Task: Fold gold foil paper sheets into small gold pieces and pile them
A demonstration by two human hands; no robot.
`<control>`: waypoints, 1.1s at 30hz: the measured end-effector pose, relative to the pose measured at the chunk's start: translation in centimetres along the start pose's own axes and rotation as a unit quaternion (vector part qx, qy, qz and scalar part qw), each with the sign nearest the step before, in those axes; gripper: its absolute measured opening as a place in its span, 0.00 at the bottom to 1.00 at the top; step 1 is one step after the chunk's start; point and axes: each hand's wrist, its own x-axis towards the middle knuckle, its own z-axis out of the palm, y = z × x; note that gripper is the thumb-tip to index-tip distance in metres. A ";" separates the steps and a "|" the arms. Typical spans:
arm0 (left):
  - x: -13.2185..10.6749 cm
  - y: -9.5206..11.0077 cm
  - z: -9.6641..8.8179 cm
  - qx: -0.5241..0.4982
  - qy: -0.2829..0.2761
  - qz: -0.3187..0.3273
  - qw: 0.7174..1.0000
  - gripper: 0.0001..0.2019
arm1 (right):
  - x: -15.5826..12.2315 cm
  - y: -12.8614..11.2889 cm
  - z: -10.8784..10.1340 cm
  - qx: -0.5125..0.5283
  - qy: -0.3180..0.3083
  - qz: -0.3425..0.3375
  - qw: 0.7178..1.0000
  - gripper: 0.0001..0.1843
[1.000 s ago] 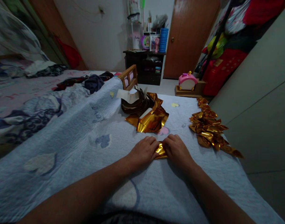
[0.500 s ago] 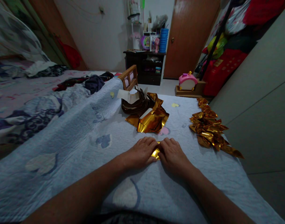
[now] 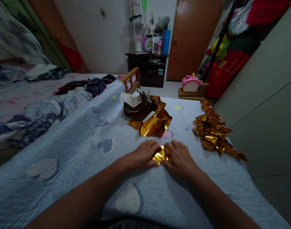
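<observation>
Between my two hands a small piece of shiny gold foil paper point(image 3: 160, 155) lies on the pale blue bedspread. My left hand point(image 3: 145, 154) grips its left end, fingers curled over the far edge and thumb at the near edge. On the other end is my right hand point(image 3: 180, 156), closed in the same way, its palm covering part of the foil. Just beyond them sits a crumpled stack of gold foil sheets point(image 3: 157, 122). A dark brown roll-like bundle point(image 3: 138, 108) with white paper on top touches that stack.
Along the bed's right edge runs a row of folded gold foil pieces point(image 3: 213, 130). A wooden rail point(image 3: 131, 79) rises at the bed's far end. The bedspread point(image 3: 88, 152) bunches on the left. Beyond are a dark cabinet point(image 3: 145, 78) and a pink toy point(image 3: 191, 83) on a box.
My right hand has shifted slightly right, away from the left one. More of the gold foil shows between them. Both hands keep hold of it.
</observation>
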 end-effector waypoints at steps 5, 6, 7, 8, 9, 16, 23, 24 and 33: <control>-0.1 0.0 -0.1 -0.005 -0.001 0.000 1.000 0.23 | -0.2 1.5 -0.9 -0.006 -0.030 0.030 0.999 0.27; -0.1 0.1 -0.2 -0.005 -0.002 -0.001 1.000 0.24 | -0.2 1.8 -0.9 -0.011 -0.033 0.033 0.999 0.30; -0.1 0.1 -0.2 -0.005 -0.003 -0.003 1.000 0.24 | -0.2 2.1 -1.0 -0.015 -0.039 0.036 0.998 0.32; -0.1 0.1 -0.2 -0.004 -0.005 -0.004 1.000 0.24 | -0.2 2.4 -1.0 -0.018 -0.044 0.041 0.998 0.35; -0.1 0.1 -0.2 -0.003 -0.006 -0.005 1.000 0.23 | -0.2 2.7 -1.0 -0.018 -0.051 0.046 0.998 0.36; -0.2 0.3 -0.4 0.003 -0.003 -0.004 1.000 0.22 | -0.5 4.4 -1.2 0.020 -0.050 0.034 0.998 0.33; -0.5 0.4 -0.3 -0.004 0.006 0.009 1.000 0.31 | -0.5 3.0 -2.5 0.104 -0.002 -0.075 0.992 0.13; -0.5 0.4 -0.2 -0.003 0.013 0.010 1.000 0.31 | -0.4 2.5 -2.5 0.102 -0.016 -0.099 0.990 0.11; -0.3 0.2 0.0 0.024 0.054 0.050 0.997 0.17 | 0.1 1.7 -1.0 0.116 -0.040 -0.123 0.985 0.13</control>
